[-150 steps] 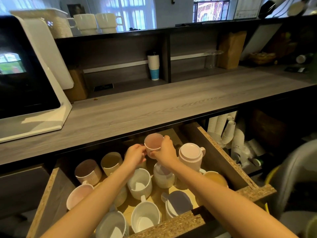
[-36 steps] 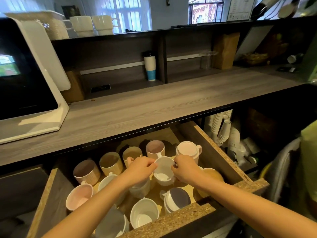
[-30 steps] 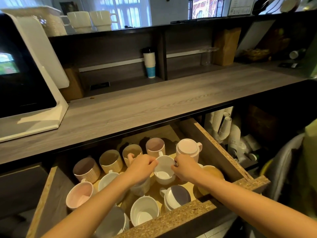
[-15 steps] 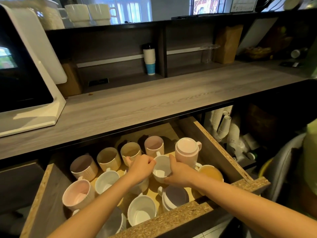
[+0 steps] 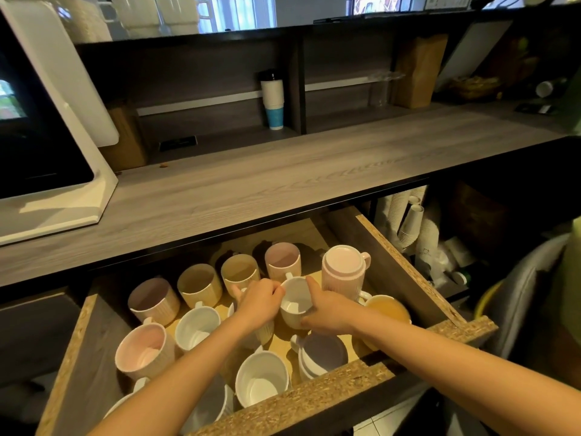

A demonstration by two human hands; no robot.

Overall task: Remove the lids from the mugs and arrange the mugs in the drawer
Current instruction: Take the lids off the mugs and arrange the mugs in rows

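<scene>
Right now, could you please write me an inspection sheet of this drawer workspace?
Surface: grey wood counter, mostly bare.
Job's things: open drawer full of mugs; pink lidded mug upright at back right; most others lidless.
Clutter: paper cup stacks right of drawer.
Grips: left hand and right hand both grip the white mug.
Cables: nothing seen.
Surroundings: white machine on the left; cup stack on shelf.

Lidless white mug (image 5: 295, 305) upright in drawer (image 5: 405, 269)

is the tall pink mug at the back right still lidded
Lidded. The tall pink mug shows a flat pink lid across its top, no open mouth.
</scene>
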